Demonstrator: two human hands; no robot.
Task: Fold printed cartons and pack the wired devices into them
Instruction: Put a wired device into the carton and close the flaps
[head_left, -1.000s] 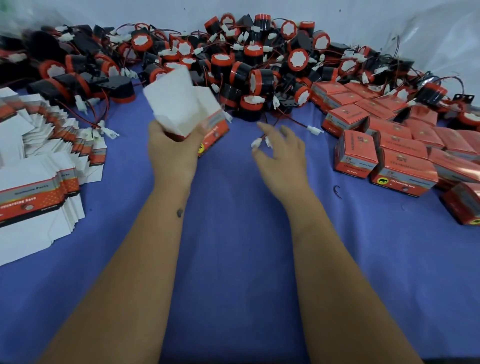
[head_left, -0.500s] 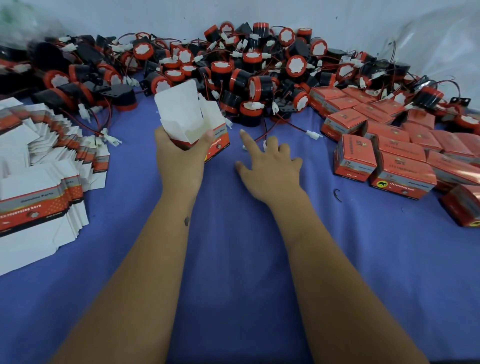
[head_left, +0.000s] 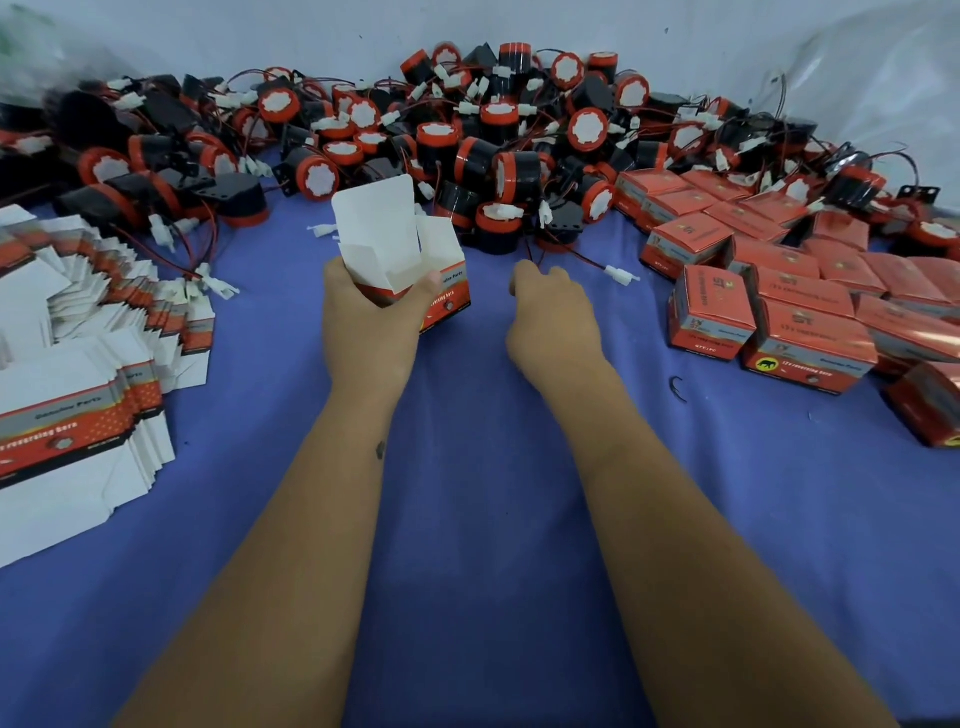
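My left hand (head_left: 371, 317) grips an erected printed carton (head_left: 410, 260) upright, its white top flaps standing open toward the pile. My right hand (head_left: 550, 317) lies just right of it on the blue cloth. Its fingers are curled at the near edge of the pile, where thin red wires (head_left: 535, 254) run in under the fingertips; what they pinch is hidden. The wired devices (head_left: 498, 171), black drums with red caps and white connectors, lie heaped along the back wall.
Flat printed carton blanks (head_left: 78, 410) are fanned out in stacks at the left. Closed red cartons (head_left: 779, 291) crowd the right side. A loose white connector (head_left: 621, 273) on a red wire lies right of my right hand. Blue cloth (head_left: 467, 519) covers the table.
My right hand's fingers, spread flat over the cloth before, have curled at the pile's edge. My left hand has brought the open carton lower and more upright.
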